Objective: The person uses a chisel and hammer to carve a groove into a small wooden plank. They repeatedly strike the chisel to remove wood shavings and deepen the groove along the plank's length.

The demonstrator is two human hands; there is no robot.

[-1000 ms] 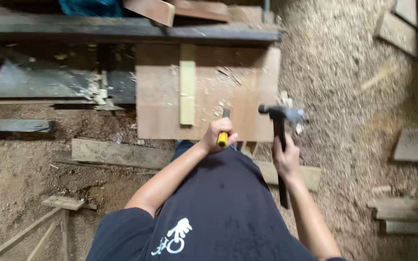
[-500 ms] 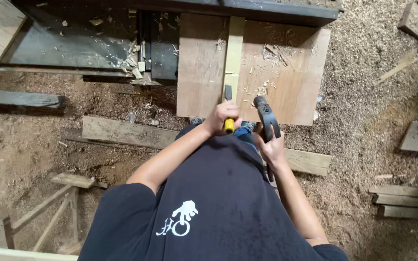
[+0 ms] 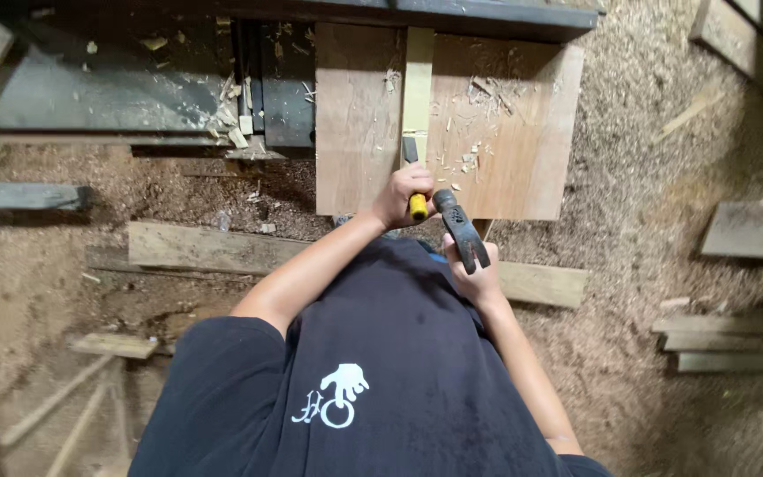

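- Looking down from the head camera, a person in a black short-sleeved shirt (image 3: 373, 371) with a white print fills the near part of the view.
- The right hand (image 3: 474, 278) is clenched around the handle of a dark steel claw hammer (image 3: 461, 230); the hammer head is raised just beside the left hand, above the near edge of the board.
- The left hand (image 3: 404, 194) is clenched around a chisel with a yellow handle (image 3: 418, 207); the yellow end sticks out below the fist, and the dark blade touches the near end of the strip.
- This pale narrow wooden strip (image 3: 418, 88) lies along the middle of a square brown plywood board (image 3: 523, 150), running from its far edge toward its near edge.
- Small light wood chips (image 3: 474, 159) are scattered on the board, to the right of the strip.
- A long grey plank (image 3: 214, 249) lies on the sawdust-covered ground (image 3: 646, 177), under the near edge of the board.
- A dark metal machine table (image 3: 125, 93) with more chips on it stands at the left edge of the board, farther away.
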